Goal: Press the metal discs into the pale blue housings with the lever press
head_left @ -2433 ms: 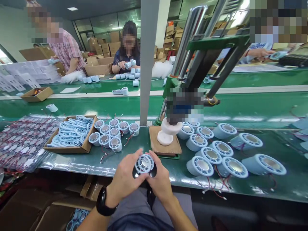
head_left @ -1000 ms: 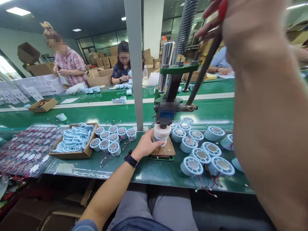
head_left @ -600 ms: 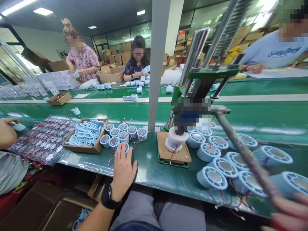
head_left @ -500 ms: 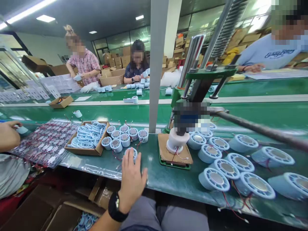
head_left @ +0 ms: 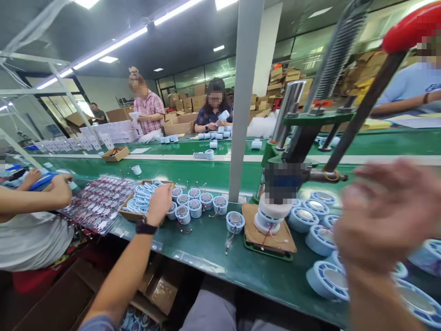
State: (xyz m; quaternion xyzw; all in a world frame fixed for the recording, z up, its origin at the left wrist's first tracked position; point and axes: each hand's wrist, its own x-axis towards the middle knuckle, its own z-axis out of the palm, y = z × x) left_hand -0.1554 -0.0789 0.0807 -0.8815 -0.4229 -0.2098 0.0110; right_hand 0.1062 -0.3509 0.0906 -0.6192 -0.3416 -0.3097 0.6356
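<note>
My left hand (head_left: 160,202) is over the right side of a cardboard box of light-blue rings (head_left: 143,196); its fingertips are hidden behind the hand. My right hand (head_left: 382,211) is raised and blurred at the right, above round blue housings (head_left: 327,279), its fingers smeared by motion. A green press (head_left: 292,151) with a red-knobbed lever (head_left: 365,105) stands between them. Under its white head (head_left: 274,207), a blue and white part (head_left: 268,223) with red wires sits on a cardboard pad (head_left: 287,239). One blue housing (head_left: 235,221) stands left of the pad.
Several small housings (head_left: 182,212) stand beside the ring box. Wired boards (head_left: 99,200) cover the bench at the left, near another person's arms (head_left: 37,197). A grey post (head_left: 243,101) rises behind the bench. Two people work across the green conveyor (head_left: 172,163).
My left hand has left the nearer housing and moved left to the ring box. That housing now stands closer to the press. My right hand has come into view, and the lever stands more upright.
</note>
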